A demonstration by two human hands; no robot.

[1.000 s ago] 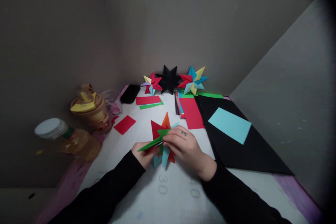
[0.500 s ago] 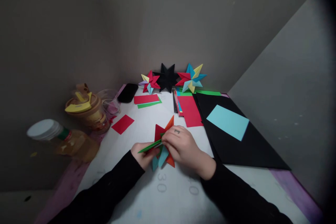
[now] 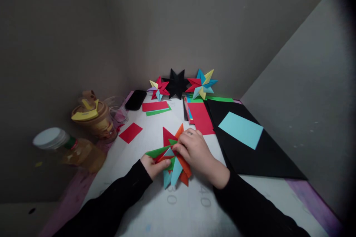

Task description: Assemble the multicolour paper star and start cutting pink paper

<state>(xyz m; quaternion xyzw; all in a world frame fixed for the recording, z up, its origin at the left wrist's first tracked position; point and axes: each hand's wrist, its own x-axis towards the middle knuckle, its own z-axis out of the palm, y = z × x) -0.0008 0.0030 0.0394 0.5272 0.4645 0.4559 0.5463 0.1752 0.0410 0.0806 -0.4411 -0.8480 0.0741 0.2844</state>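
Note:
A folded paper star with red, orange, green and light blue points lies on the white table in front of me. My left hand pinches its lower left side, by a green point. My right hand grips its right side, fingers curled over the centre. Both sleeves are black.
Three finished stars lean on the back wall. Red and green paper strips, a red piece, a red sheet and black sheets with a light blue piece lie around. A black phone, a lidded cup and a bottle stand left.
The star has tipped flatter toward me, showing more of its blue and orange points. My right hand shifted slightly up and right over it; my left hand stays at the green point.

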